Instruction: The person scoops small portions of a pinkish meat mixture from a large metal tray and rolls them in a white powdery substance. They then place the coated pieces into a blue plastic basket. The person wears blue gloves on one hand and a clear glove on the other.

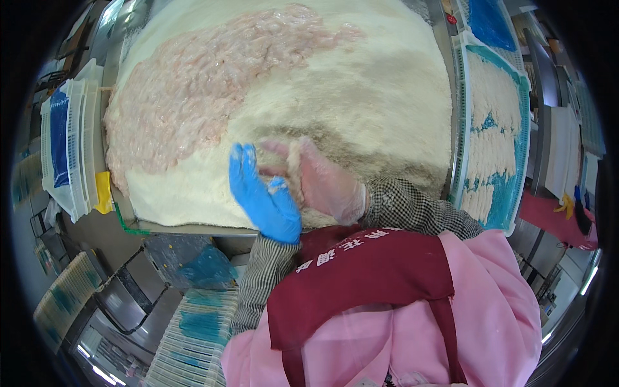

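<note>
My left hand [263,198], in a blue glove dusted with crumbs, is cupped with its thumb apart from the fingers. Facing it is my right hand [331,186] in a clear plastic glove, slightly blurred. A crumb-coated strip of raw meat [294,164] is held against my right palm, between the two hands. Whether the left thumb touches its lower end is hard to tell. Both hands are above a deep bed of pale crumbs [382,101] in a metal-edged tray. Raw, glossy pale-pink meat strips [193,87] are heaped on the crumbs to the left.
At right, a teal-lined plastic crate [500,203] holds rows of coated strips. White crates [82,140] stand beyond the left edge, near a yellow piece [103,192]. Stacked trays [193,338] rise behind the worktop at lower left. The metal tray edge [193,230] runs before my apron.
</note>
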The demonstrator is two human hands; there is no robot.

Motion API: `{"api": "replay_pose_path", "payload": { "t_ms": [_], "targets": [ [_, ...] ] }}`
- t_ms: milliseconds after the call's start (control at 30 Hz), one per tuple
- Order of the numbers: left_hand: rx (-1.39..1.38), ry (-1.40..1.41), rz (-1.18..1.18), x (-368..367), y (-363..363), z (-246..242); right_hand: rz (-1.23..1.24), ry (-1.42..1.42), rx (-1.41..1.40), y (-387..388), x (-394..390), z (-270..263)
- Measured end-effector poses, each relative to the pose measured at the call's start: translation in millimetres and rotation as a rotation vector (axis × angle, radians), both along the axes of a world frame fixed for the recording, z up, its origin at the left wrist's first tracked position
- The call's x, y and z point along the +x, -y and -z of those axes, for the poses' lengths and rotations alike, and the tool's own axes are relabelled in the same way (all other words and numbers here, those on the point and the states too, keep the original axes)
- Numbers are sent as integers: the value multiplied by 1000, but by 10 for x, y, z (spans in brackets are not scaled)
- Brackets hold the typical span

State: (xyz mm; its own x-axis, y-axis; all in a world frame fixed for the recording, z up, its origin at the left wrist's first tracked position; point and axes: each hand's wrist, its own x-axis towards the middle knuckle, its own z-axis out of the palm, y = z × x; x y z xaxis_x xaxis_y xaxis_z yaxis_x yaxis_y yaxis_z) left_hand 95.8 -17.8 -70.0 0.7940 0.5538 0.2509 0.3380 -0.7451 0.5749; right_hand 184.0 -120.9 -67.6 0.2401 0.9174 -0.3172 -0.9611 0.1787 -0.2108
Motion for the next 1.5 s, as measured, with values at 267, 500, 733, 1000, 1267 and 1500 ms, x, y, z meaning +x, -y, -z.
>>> {"api": "replay_pose_path", "payload": {
  "t_ms": [267, 500, 733, 1000, 1267, 1500],
  "targets": [
    [254, -440, 17, 109, 280, 233, -52, 99, -8, -128, -59, 430],
    [-250, -285, -198, -402, -527, 788, -216, 104, -387, -13, 93, 460],
    [-549, 93, 195, 313, 763, 172, -58, -140, -369, 176, -86, 478],
    [-215, -194, 324, 464, 827, 5, 191, -160, -131, 1367, 260, 227],
    [226, -544, 343, -567, 568, 610, 618, 736, -844, 4128, 1732, -837],
    [254, -556, 365, -527, 736, 537, -203, 1242, -1772, 6127, 2301, 97]
  ]
}}
